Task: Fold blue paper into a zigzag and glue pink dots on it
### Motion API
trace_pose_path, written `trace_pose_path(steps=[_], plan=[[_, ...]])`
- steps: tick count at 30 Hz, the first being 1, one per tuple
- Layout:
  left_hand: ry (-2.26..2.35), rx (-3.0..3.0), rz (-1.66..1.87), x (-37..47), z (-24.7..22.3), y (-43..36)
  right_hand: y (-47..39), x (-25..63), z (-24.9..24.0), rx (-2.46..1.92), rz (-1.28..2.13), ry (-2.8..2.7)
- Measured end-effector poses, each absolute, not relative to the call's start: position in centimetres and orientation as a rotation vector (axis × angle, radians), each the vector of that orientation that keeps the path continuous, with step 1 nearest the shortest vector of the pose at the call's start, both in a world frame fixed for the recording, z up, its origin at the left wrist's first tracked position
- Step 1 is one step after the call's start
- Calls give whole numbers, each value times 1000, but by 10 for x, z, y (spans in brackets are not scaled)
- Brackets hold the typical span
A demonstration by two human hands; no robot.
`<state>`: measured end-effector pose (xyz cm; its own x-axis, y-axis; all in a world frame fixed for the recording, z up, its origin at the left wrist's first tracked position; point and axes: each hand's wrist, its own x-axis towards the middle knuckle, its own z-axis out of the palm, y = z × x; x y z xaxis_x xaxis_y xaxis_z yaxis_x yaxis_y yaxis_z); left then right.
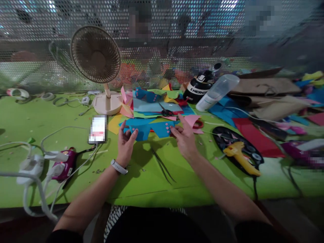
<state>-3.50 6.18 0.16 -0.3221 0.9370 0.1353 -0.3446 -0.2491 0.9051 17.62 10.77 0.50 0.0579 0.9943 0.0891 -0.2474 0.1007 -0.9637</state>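
Stretched between my two hands is a blue paper glasses shape (159,131) with small pink diamonds near both ends. My left hand (126,143) pinches its left end, thumb in front. At the right end, my right hand (186,140) grips the paper between thumb and fingers. Below it on the green table lie dark tweezers (162,164). Just behind, a pile of coloured paper holds black-handled scissors (167,111) and a second blue paper glasses shape (146,95) with pink spots.
To the left are a beige fan (107,103), a phone (98,129) and a purple power adapter (64,164) with cables. On the right, a yellow glue gun (243,158) rests on a black palette (220,136). A translucent bottle (217,91) leans near a black jar (197,89).
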Motion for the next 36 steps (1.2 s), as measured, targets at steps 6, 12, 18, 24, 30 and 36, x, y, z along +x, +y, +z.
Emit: trace_pose_path(steps=[6, 12, 18, 24, 30, 36], plan=[[1025, 863, 1685, -34, -2, 63, 119, 179, 27, -961, 1319, -992], [986, 941, 1618, -34, -3, 60, 152, 184, 41, -902, 1188, -1060], [1072, 1003, 1587, -33, -2, 56, 197, 185, 44, -996, 966, -1206], [1086, 1060, 1553, -32, -5, 58, 258, 182, 64, -990, 816, -1122], [1105, 1074, 1525, -33, -6, 59, 258, 183, 48, -1252, 1076, -1150], [1093, 1051, 1522, -33, -4, 62, 183, 206, 16, -1240, 1271, -1364]])
